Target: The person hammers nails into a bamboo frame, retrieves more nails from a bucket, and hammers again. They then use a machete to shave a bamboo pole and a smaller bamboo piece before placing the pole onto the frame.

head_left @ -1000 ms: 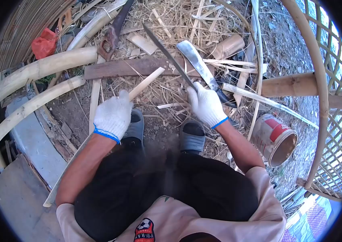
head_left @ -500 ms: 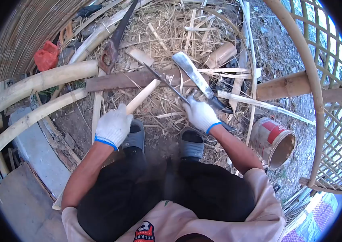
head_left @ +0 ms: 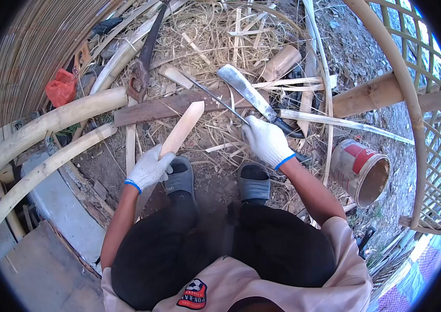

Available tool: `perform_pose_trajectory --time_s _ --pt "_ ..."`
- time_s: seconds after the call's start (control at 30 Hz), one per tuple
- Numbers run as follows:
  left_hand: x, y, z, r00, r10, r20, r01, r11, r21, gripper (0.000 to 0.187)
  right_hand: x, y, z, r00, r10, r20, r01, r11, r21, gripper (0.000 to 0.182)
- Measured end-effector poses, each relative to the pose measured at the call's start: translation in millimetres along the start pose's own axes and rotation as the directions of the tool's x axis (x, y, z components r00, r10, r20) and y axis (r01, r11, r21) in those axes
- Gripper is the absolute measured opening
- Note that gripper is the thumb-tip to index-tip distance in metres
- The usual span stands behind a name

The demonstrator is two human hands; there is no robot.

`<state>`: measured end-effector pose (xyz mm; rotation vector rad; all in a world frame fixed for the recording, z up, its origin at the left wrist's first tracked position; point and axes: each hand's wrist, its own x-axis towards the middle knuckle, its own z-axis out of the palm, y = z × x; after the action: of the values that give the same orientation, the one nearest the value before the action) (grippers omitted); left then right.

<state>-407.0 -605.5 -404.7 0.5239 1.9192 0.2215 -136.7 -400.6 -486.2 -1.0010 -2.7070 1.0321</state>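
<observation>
My left hand [head_left: 149, 167], in a white glove with a blue cuff, is closed round the lower end of a pale bamboo piece [head_left: 183, 128], whose pointed tip is up near the brown board [head_left: 163, 108]. My right hand [head_left: 267, 141], also gloved, is closed on a long thin-bladed knife [head_left: 215, 98]; its dark blade slants up and left across the board and its handle is mostly hidden by the glove. Just beyond the right hand lies a cleaver [head_left: 247, 92] with a wide grey blade and a black handle, resting across the board.
A handsaw [head_left: 145, 65] stands by curved bamboo poles [head_left: 59, 117] at the left, near a red plastic bag [head_left: 61, 88]. Shavings cover the ground ahead. To the right are a dirty bucket [head_left: 346, 165], a thick bamboo piece [head_left: 368, 99] and a woven lattice [head_left: 433, 177].
The bamboo piece has turned so its broad face and pointed tip show. My left hand has rolled round its lower end. The view has shifted slightly.
</observation>
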Motion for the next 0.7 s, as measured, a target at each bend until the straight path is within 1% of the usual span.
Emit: perform_pose_trajectory --time_s 0.03,0.07,0.1,0.13,0.2,0.23,0.3,0.4,0.53,0.6,0.63,0.7 --pt "-1.0 1.5 -0.4 1.0 0.013 -0.004 -0.013 1.0 0.002 0.039 -0.5 -1.2 0.1 1.0 0.001 -0.003 -0.001 1.0 -0.016 0.017" --pt "0.6 -1.8 0.2 0.984 0.142 -0.11 -0.112 0.964 0.239 0.037 -0.1 -3.3 0.2 1.0 0.001 -0.006 -0.001 1.0 -0.031 0.017" --pt "1.5 -4.3 1.2 0.941 0.287 -0.182 -0.173 0.865 0.47 0.035 1.5 -7.6 -1.1 1.0 -0.002 -0.008 0.001 0.999 -0.046 0.017" --pt "1.9 -6.5 1.6 0.875 0.435 -0.21 -0.191 0.711 0.677 0.033 2.7 -12.3 -3.1 0.999 -0.025 -0.037 0.024 0.999 -0.028 0.016" --pt "-0.6 1.2 1.9 0.851 0.469 -0.235 -0.175 0.676 0.716 0.028 5.0 -20.2 -6.7 0.993 -0.07 -0.095 0.071 0.997 0.005 0.016" --pt "-1.8 7.0 2.5 0.838 0.486 -0.248 -0.165 0.659 0.734 0.026 6.1 -20.8 -3.8 0.994 -0.065 -0.09 0.065 0.998 0.004 0.016" --pt "-0.2 9.2 3.1 0.842 0.486 -0.234 -0.157 0.637 0.755 0.024 7.7 -18.4 6.9 0.995 -0.056 -0.079 0.056 0.998 0.001 0.015" --pt "1.3 10.1 7.4 0.839 0.497 -0.223 -0.158 0.613 0.774 0.021 10.3 -9.4 26.9 0.999 0.038 -0.002 -0.038 0.996 -0.075 0.015" --pt "-0.2 9.4 6.8 0.842 0.496 -0.213 -0.181 0.631 0.755 0.022 5.4 -17.7 12.2 0.996 0.0 -0.094 0.004 0.999 0.037 0.018" --pt "-4.9 15.9 8.5 0.852 0.468 -0.236 -0.15 0.649 0.746 0.023 4.8 -33.6 1.7 0.988 -0.004 -0.153 0.017 0.997 0.082 0.019" --pt "-6.0 18.9 8.5 0.853 0.457 -0.252 -0.133 0.657 0.742 0.023 5.1 -28.6 7.2 0.994 -0.002 -0.108 0.005 0.999 0.031 0.019" --pt "-7.8 18.7 8.7 0.855 0.463 -0.231 -0.146 0.644 0.751 0.024 11.3 -17.1 24.6 1.0 -0.005 -0.025 0.003 0.997 -0.073 0.018"
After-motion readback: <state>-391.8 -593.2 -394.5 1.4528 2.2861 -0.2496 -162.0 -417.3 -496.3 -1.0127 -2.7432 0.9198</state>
